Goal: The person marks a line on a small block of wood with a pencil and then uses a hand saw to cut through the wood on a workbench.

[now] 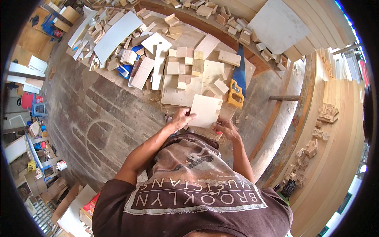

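Between my two hands is a pale, square wooden board (205, 111), tilted up near the front edge of the workbench. My left hand (182, 119) grips its left edge, thumb on the face and fingers behind. At the lower right corner my right hand (227, 128) pinches the board; part of its fingers is hidden. A small wood block (218, 104) shows at the board's right edge. Just beyond lie small wood blocks (184, 79) on a larger flat panel (173, 94). A handsaw (238, 85) with a yellow handle and blue blade rests to the right.
Offcuts and white panels (118, 35) pile up at the bench's far left. A ledge with small wooden pieces (244, 36) runs along the far side. Long planks (339, 158) with block clusters (302, 156) stand at right. Blue stools (38, 109) are on the left.
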`<state>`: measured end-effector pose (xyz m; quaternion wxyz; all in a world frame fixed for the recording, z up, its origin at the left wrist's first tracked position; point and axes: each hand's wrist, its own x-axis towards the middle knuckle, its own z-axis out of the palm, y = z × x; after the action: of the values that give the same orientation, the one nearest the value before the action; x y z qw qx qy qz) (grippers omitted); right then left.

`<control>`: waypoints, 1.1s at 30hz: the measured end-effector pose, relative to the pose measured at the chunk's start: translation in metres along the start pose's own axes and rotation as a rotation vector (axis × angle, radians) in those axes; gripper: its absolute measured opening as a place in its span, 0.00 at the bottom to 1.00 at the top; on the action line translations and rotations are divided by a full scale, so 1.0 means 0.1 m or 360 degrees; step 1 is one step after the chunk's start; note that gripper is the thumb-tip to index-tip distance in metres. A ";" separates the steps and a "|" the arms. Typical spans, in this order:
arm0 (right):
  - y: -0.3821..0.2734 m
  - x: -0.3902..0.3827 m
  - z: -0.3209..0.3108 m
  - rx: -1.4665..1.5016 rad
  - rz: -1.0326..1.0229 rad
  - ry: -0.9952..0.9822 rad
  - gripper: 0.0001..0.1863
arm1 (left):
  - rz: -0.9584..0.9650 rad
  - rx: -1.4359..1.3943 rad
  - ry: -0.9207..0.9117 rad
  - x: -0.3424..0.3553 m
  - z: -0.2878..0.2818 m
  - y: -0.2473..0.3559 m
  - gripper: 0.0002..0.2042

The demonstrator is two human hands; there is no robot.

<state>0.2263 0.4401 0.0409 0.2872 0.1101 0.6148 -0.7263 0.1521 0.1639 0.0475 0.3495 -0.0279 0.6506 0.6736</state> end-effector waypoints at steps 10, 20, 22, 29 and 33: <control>-0.31 0.74 0.17 -0.1699 -0.0653 0.0934 0.30 | -0.0027 -0.0445 0.0266 -0.76 -0.88 -0.12 0.14; -0.28 0.83 0.00 -0.1827 -0.0720 0.0961 0.25 | 0.0000 -0.0519 0.0360 -0.69 -0.67 -0.14 0.14; -0.37 0.76 0.09 -0.1334 -0.0581 0.0863 0.25 | -0.0031 -0.0404 0.0304 -0.50 -0.58 -0.19 0.14; -0.16 0.67 0.46 0.0381 -0.0361 0.0409 0.27 | -0.0015 0.0192 0.0144 0.05 -0.20 0.05 0.17; -0.06 0.87 0.10 0.0328 -0.0532 0.0598 0.24 | 0.0315 0.1109 0.0599 0.26 -0.34 0.21 0.21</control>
<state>0.1545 0.4064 0.0031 0.0314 0.1686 0.5897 -0.7892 0.1076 0.1467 0.0478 0.1464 0.0322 0.8920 0.4265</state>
